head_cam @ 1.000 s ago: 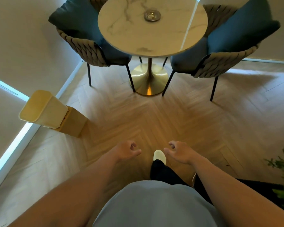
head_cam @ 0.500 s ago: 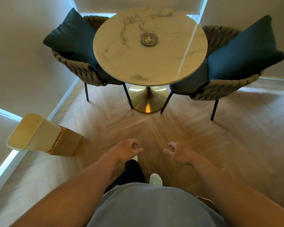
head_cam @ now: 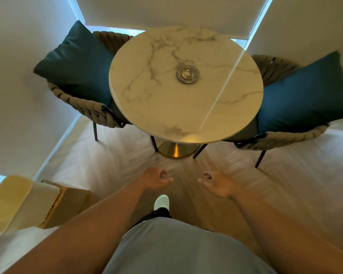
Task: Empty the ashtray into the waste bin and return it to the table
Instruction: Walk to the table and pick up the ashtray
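Note:
A round metal ashtray [head_cam: 187, 74] with something pale crumpled in its bowl sits near the middle of a round marble table [head_cam: 166, 107]. A cream waste bin [head_cam: 14, 202] stands on the floor at the lower left, beside a tan box. My left hand [head_cam: 155, 180] and my right hand [head_cam: 218, 183] hang in front of me over the wooden floor, well short of the table. Both hold nothing, with fingers loosely curled and apart.
Two woven chairs with dark blue cushions [head_cam: 77, 62] [head_cam: 305, 91] flank the table left and right. The table's gold pedestal base [head_cam: 176, 150] stands on the floor ahead. Walls close in on the left and behind the table. My foot in a white shoe [head_cam: 161, 201] is forward.
I have walked toward the table: it and the ashtray are nearer and lower in view, and the bin has slid toward the lower left. Both hands keep the same empty pose.

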Demonstrator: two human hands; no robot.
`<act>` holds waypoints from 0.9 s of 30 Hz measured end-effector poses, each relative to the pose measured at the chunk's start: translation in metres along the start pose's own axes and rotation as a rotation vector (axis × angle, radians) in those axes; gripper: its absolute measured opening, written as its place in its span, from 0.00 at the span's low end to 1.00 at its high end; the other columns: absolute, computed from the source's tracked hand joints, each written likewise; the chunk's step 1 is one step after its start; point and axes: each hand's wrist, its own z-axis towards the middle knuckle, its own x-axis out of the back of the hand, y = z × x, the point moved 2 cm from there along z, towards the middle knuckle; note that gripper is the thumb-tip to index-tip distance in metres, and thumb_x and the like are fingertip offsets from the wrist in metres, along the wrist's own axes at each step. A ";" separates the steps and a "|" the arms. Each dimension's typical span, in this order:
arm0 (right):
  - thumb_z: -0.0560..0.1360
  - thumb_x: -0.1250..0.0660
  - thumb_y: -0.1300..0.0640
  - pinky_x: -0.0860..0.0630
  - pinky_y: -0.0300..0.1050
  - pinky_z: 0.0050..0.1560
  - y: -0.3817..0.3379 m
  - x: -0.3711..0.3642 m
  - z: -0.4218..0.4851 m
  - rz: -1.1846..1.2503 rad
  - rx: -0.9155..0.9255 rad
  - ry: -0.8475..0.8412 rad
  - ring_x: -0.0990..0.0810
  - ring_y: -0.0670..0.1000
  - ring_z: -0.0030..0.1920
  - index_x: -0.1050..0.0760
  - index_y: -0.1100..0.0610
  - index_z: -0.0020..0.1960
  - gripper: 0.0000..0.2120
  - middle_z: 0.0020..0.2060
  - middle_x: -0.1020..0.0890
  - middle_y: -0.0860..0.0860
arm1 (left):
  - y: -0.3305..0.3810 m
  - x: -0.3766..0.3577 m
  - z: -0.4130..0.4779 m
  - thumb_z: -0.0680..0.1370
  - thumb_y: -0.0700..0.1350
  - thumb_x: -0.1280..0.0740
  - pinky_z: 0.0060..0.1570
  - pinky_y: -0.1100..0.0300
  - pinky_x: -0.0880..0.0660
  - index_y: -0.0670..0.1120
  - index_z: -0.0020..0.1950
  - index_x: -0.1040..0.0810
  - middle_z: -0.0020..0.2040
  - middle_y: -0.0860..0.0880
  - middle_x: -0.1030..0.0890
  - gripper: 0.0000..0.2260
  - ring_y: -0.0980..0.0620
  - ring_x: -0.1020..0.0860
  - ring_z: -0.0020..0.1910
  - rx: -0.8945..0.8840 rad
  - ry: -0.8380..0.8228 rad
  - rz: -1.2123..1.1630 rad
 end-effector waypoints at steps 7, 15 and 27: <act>0.77 0.40 0.38 0.32 0.45 0.60 -0.047 0.046 0.047 0.017 0.039 0.005 0.29 0.54 0.69 0.38 0.54 0.75 0.32 0.71 0.29 0.53 | 0.019 0.066 0.057 0.77 0.56 0.31 0.53 0.59 0.28 0.43 0.65 0.25 0.61 0.45 0.21 0.23 0.50 0.22 0.56 -0.051 -0.007 0.015; 0.78 0.39 0.39 0.32 0.44 0.60 -0.054 0.108 0.108 -0.002 0.052 0.024 0.28 0.56 0.69 0.36 0.56 0.74 0.32 0.71 0.28 0.56 | 0.046 0.109 0.122 0.76 0.58 0.31 0.58 0.54 0.24 0.45 0.65 0.25 0.60 0.45 0.20 0.23 0.48 0.21 0.56 -0.057 -0.017 0.021; 0.78 0.39 0.39 0.33 0.43 0.58 -0.047 0.226 0.196 0.013 0.102 -0.018 0.27 0.57 0.67 0.35 0.56 0.73 0.30 0.69 0.27 0.57 | 0.105 0.167 0.207 0.76 0.58 0.30 0.54 0.59 0.27 0.47 0.66 0.24 0.58 0.48 0.21 0.23 0.52 0.22 0.53 0.084 0.088 -0.006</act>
